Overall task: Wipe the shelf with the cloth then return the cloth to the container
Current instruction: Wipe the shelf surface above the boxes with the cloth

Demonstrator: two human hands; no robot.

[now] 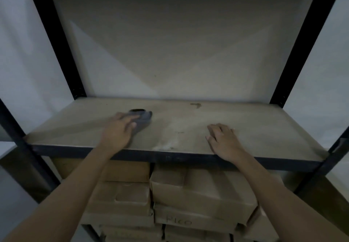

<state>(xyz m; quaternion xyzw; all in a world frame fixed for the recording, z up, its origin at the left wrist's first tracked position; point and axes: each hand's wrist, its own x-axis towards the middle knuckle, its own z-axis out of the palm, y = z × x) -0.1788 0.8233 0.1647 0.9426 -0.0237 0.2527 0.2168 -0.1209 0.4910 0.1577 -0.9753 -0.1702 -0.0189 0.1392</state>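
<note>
A dusty beige shelf board [255,128] spans the dark metal rack at chest height. My left hand [119,128] presses flat on a dark grey cloth [144,119] on the left-centre of the board, fingers spread over it. My right hand [222,138] rests on the board near its front edge, right of centre, fingers loosely curled and holding nothing. A lighter, smeared patch [173,140] lies between the two hands. A small brown stain [195,105] marks the back of the board. No container is in view.
Black uprights [62,53] [302,53] frame the shelf, with a white wall behind. Below the board's dark front rail [179,157], several stacked cardboard boxes [188,189] fill the lower level. Another shelf level overhangs at the top.
</note>
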